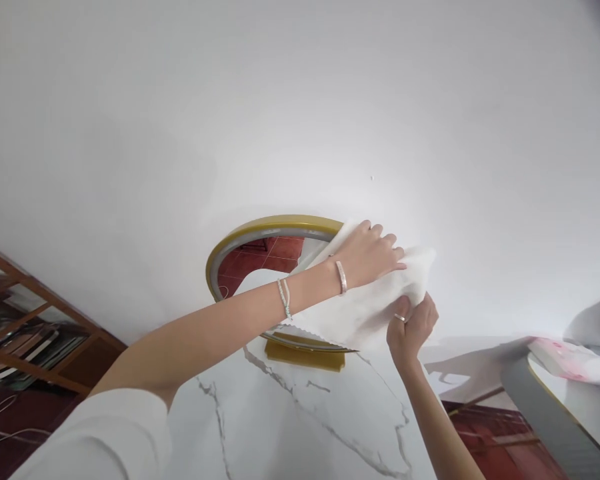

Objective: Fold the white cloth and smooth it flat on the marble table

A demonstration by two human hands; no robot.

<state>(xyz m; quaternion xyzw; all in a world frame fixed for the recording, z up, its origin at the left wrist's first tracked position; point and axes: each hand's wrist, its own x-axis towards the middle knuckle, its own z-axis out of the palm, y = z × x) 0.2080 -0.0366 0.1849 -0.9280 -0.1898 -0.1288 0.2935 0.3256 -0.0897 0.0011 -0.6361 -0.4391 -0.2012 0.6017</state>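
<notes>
An oval mirror (275, 222) with a gold and grey frame stands on its gold base (305, 355), close to the wall. A thin white cloth (343, 313) with a zigzag lower edge covers the mirror's right part. Reaching across from the left, my left hand (373, 253) has its fingers bent over the cloth near the top right of the frame; the fingertips are partly hidden. Lower down on the right, my right hand (414, 327) is closed, pinching the cloth's right side between thumb and fingers. A ring shows on that hand, bracelets on the left wrist.
The mirror rests on a white marble-patterned tabletop (290, 427) against a white wall (280, 100). At left is a wooden shelf (45, 327) holding books and papers. A pink and white packet (573, 360) lies on another surface at right. Red floor shows at both sides.
</notes>
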